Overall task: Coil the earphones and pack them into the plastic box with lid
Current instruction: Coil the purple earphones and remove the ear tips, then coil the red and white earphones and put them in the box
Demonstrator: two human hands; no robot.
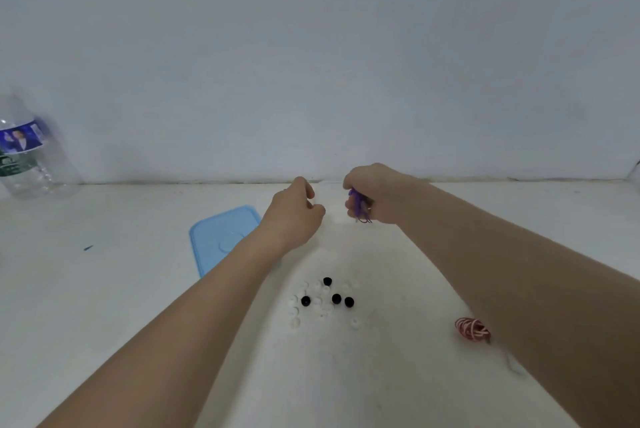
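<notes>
My right hand (372, 195) grips a bundle of purple earphones (358, 206), held above the far part of the white table (138, 289). A few loops of purple cable hang below the fingers. Just to its left is my left hand (298, 216), its fingers curled, with nothing visible between them. A light blue plastic lid (221, 237) lies flat on the table, partly under my left forearm. No box can be made out. A second coil of red and white earphones (471, 329) lies near my right forearm.
Several black and white ear tips (325, 301) are scattered on the table between my forearms. A clear plastic bottle (27, 157) stands at the far left against the wall. A small dark blue scrap (88, 248) lies at the left.
</notes>
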